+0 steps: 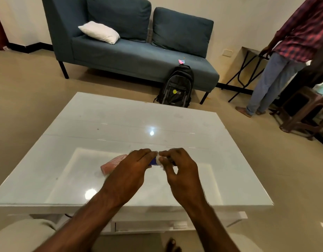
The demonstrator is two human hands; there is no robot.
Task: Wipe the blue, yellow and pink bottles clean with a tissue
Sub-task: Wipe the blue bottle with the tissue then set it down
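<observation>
My left hand (128,170) is closed around the blue bottle (153,161), of which only a small blue patch shows between my hands. My right hand (178,166) pinches a white tissue (159,160) against that bottle. The pink bottle (112,163) lies on its side on the white table (120,124), just left of my left hand and partly behind it. No yellow bottle shows in this view.
A blue sofa (138,57) with a white pillow (99,31) stands beyond the table. A black backpack (177,87) leans against it. A person in a checked shirt (284,51) stands at the right near a brown stool (302,113).
</observation>
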